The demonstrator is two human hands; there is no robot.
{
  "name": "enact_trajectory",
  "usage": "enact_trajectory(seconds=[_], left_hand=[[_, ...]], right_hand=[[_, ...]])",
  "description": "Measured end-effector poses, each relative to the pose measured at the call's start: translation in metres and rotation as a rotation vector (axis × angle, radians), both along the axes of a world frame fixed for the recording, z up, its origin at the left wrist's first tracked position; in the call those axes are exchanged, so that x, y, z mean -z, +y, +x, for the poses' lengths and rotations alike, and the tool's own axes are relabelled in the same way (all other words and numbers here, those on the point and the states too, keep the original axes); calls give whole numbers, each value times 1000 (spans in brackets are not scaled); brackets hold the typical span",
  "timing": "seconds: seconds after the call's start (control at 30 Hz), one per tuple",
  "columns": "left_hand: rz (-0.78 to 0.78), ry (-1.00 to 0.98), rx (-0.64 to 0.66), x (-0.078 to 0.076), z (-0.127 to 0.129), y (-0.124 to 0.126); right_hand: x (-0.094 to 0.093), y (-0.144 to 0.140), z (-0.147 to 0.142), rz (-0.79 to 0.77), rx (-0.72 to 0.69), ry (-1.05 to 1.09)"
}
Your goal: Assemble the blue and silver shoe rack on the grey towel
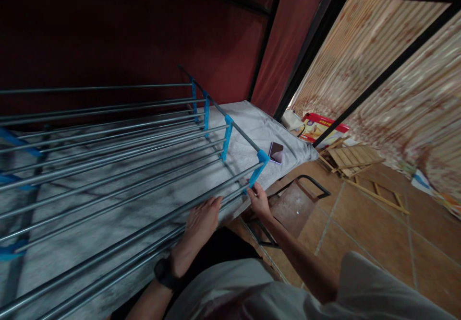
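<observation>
A shoe rack of grey metal tubes (151, 221) with blue plastic connectors (226, 137) lies across a pale grey cloth. My left hand (202, 219), with a dark watch on its wrist, rests at the near lower tubes, its fingers bent round one of them. Farther right, my right hand (259, 201) grips the tube's end where it meets the nearest blue connector (260, 164). Its fingertips are pressed in close there, and part of the joint is hidden behind them.
The cloth (248, 118) covers a bed-like surface, with a phone (276, 152) lying past the rack's end. On the tiled floor (382, 233) stands a chair (295, 205). Wooden slatted pieces (355, 160) and a red box (320, 127) are by the patterned curtain (382, 61).
</observation>
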State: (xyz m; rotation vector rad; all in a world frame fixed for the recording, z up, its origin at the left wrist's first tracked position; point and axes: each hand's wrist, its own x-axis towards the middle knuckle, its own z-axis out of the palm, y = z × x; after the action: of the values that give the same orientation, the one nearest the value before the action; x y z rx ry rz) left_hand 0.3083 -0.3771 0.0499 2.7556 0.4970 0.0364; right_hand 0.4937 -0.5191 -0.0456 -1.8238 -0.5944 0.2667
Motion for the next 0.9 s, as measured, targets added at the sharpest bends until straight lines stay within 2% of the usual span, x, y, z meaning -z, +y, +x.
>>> enact_trajectory(seconds=[0.53, 0.9], left_hand=[[-21, 42, 0, 2, 0, 1], [-44, 3, 23, 7, -2, 2]], right_hand=[[9, 1, 1, 71, 12, -22], [9, -1, 2, 58, -1, -49]])
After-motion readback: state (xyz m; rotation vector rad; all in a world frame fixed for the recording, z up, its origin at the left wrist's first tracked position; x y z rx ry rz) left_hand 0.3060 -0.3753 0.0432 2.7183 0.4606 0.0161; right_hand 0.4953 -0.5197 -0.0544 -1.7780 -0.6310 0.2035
